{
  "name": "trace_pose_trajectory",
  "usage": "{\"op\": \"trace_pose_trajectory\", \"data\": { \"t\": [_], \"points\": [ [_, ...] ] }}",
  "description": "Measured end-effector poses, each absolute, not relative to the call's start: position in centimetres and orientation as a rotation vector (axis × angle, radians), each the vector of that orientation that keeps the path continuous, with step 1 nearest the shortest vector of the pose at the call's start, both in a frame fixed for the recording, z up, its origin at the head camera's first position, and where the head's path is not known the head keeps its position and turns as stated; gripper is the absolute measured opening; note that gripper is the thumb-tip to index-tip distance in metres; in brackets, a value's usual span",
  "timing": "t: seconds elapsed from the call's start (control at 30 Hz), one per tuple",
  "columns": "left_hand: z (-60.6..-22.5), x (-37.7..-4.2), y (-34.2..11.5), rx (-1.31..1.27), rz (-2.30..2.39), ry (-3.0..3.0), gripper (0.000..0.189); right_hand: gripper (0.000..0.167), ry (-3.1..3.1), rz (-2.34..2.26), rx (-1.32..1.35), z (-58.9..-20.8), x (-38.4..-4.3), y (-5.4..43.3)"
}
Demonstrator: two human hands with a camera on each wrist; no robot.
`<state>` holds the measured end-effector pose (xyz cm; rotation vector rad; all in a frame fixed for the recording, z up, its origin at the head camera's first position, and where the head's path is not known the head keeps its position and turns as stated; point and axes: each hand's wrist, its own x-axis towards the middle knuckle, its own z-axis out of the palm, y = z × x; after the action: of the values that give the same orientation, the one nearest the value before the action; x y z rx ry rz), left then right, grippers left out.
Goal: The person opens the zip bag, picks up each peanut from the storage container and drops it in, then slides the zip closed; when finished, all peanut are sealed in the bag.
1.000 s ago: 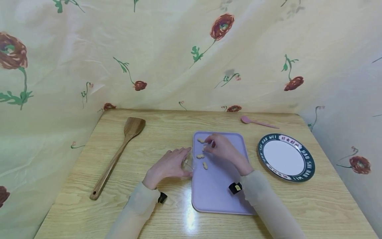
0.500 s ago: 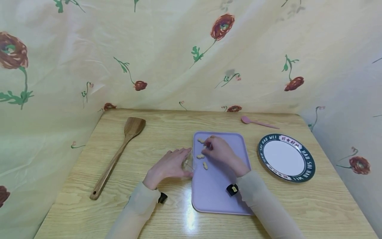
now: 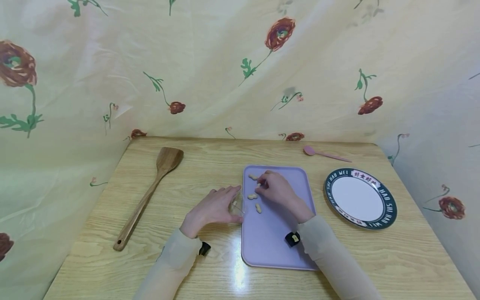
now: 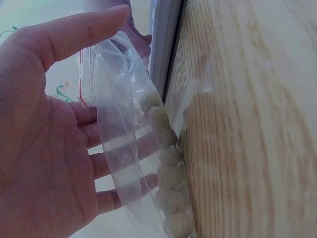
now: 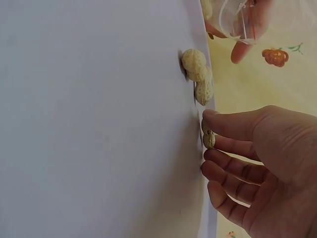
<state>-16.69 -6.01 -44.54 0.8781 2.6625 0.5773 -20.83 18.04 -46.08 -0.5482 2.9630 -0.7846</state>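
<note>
My left hand [image 3: 213,207] curves round a clear zip bag [image 4: 116,124] at the tray's left edge, its thumb on one side near the mouth and its fingers on the other. Several peanuts [image 4: 171,181] lie along the bag's bottom, close over the table. Over the upper left of the lilac tray [image 3: 277,246], my right hand [image 3: 279,189] pinches a peanut [image 5: 208,138] between thumb and fingers; it is partly hidden in the head view. Other loose peanuts lie around it: one farther back [image 3: 253,177], one just nearer [image 3: 252,196] and another in front [image 3: 258,208].
A wooden spatula [image 3: 150,187] lies along the left of the table. To the right of the tray sits a white plate with a dark green lettered rim [image 3: 390,204]. Behind that plate is a small pink spoon [image 3: 326,154]. A flowered cloth [image 3: 210,75] hangs at the back.
My right hand has come slightly nearer and its fingers have drawn together on the peanut. The left hand and the bag stay in place.
</note>
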Motion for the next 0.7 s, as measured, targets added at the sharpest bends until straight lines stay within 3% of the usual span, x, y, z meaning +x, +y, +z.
{"op": "trace_pose_trajectory", "data": {
  "t": [0.4, 0.7],
  "points": [
    [-44.7, -16.8, -6.0, 0.892, 0.579, 2.672, 0.095, 0.026, 2.971, -0.849, -0.546, -44.1, -19.1, 18.2],
    [-44.7, -16.8, -6.1, 0.896, 0.584, 2.673, 0.095, 0.025, 2.991, -0.922, -0.721, -42.8, -17.2, 17.7]
  ]
}}
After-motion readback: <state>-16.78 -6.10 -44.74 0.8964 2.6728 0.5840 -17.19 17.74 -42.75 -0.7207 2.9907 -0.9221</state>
